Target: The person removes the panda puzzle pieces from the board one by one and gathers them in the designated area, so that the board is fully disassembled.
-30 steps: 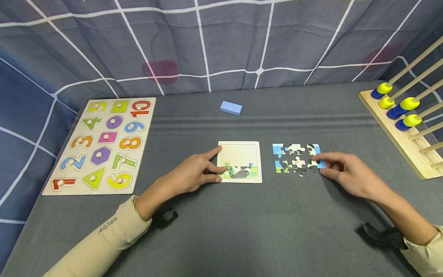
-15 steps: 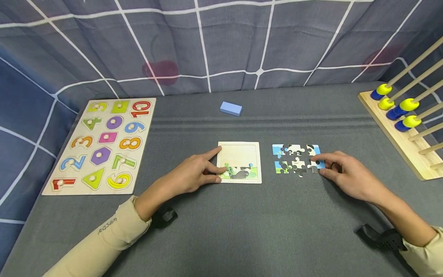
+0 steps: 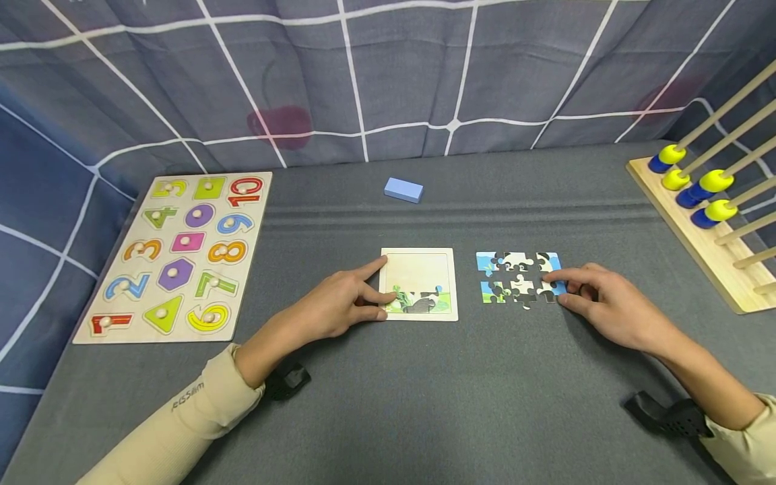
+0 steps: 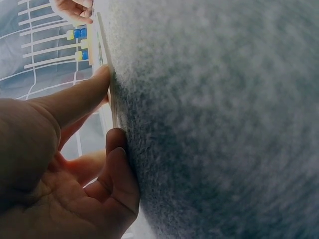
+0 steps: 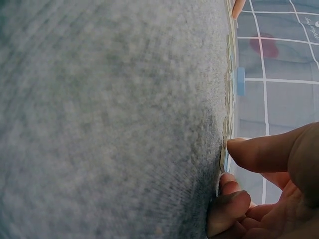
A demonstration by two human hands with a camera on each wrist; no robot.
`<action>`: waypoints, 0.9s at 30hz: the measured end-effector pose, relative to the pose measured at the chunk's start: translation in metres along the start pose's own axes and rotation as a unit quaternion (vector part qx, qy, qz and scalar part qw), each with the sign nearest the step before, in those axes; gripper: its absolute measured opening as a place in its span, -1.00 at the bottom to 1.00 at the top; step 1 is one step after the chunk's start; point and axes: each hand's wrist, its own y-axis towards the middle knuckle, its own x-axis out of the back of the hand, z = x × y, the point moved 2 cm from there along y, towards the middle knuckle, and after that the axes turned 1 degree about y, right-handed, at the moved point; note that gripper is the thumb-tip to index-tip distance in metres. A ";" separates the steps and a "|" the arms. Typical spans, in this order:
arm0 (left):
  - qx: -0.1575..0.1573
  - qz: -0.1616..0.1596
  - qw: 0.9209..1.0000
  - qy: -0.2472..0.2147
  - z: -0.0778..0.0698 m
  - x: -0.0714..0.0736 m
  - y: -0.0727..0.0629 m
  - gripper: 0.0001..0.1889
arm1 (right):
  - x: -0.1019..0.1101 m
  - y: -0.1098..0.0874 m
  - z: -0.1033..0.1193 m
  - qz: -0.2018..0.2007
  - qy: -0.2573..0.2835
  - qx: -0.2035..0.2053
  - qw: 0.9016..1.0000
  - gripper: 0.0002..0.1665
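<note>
A square wooden puzzle tray (image 3: 418,269) lies flat on the grey surface, with green, white and grey picture pieces (image 3: 424,302) along its near side. My left hand (image 3: 339,303) rests against the tray's left side. One extended finger touches the far-left corner, another reaches over the rim, and the thumb is at the near-left edge. To the right lies a group of loose panda jigsaw pieces (image 3: 515,261). At their right end, my right hand (image 3: 612,306) pinches a blue, black and white jigsaw piece (image 3: 550,296) between thumb and forefinger, low on the table. The fingers partly cover it.
A board of knobbed numbers and shapes (image 3: 200,276) lies on the left. A blue block (image 3: 403,190) sits behind the tray. On the right stands a wooden peg counting rack (image 3: 697,236) with yellow and blue beads. A gridded cloth (image 3: 400,74) hangs along the back.
Nearly everything stays put. My right fingertips have shifted a few pixels left over the end jigsaw piece. The left hand stays on the tray.
</note>
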 end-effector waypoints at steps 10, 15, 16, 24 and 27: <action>-0.005 -0.008 1.000 0.007 0.000 0.000 0.000 -0.65 | 0.001 0.000 0.000 0.004 0.012 -0.011 1.000 -0.64; -0.003 -0.018 1.000 0.009 0.000 0.000 0.000 -0.65 | 0.005 0.001 0.002 -0.021 0.024 -0.014 0.999 -0.67; -0.002 -0.021 1.000 0.009 -0.001 0.000 0.000 -0.64 | 0.006 0.002 0.003 -0.028 0.026 -0.016 0.999 -0.68; 0.031 -0.038 0.999 0.023 0.000 0.001 0.002 -0.48 | 0.006 0.012 0.017 -0.047 0.058 -0.017 0.997 -0.73; 0.050 -0.036 0.998 0.014 0.000 0.002 0.004 -0.40 | 0.000 0.017 0.026 -0.038 0.072 0.005 0.997 -0.73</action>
